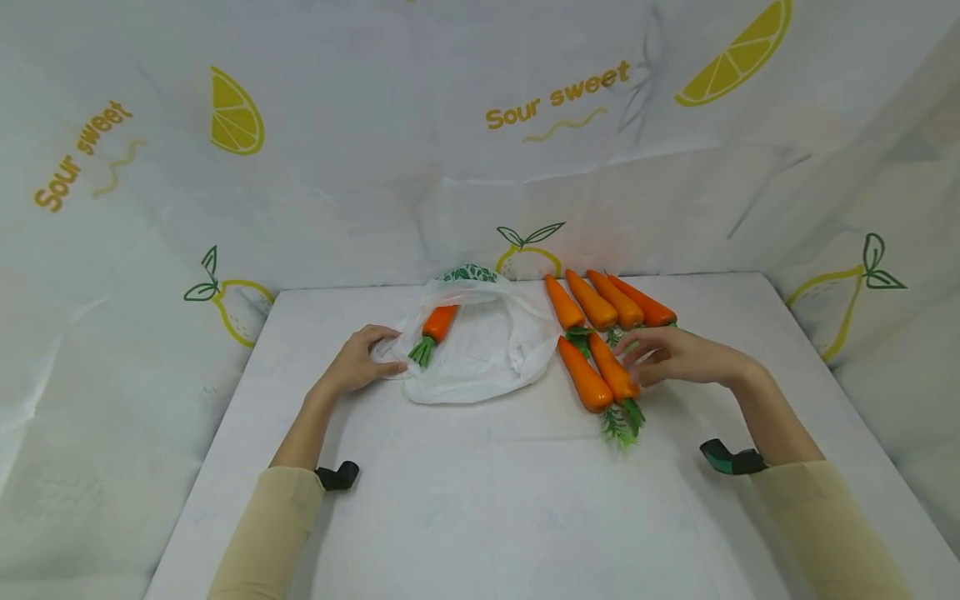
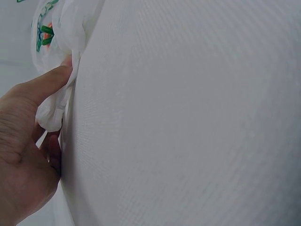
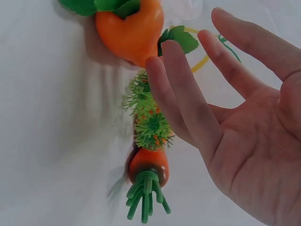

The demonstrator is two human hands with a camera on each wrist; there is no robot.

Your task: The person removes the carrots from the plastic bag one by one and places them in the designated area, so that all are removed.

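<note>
A white plastic bag (image 1: 472, 379) with a green leaf print lies on the table, its mouth spread toward me. One carrot (image 1: 440, 323) with a green stem is inside it. My left hand (image 1: 363, 360) holds the bag's left edge; in the left wrist view the bag's film (image 2: 52, 115) lies between thumb and fingers. To the right of the bag, my right hand (image 1: 678, 358) hovers beside the nearer of two front carrots (image 1: 613, 371), fingers spread and slightly bent, nothing in them. Another carrot (image 1: 585, 379) lies to its left. The right wrist view shows carrot tops (image 3: 148, 183) past the fingers.
Several more carrots (image 1: 600, 300) lie in a row behind, near the table's back edge. A white cloth with lemon prints (image 1: 450, 183) hangs behind the white table (image 1: 480, 500). Dark straps (image 1: 731, 458) sit at both wrists.
</note>
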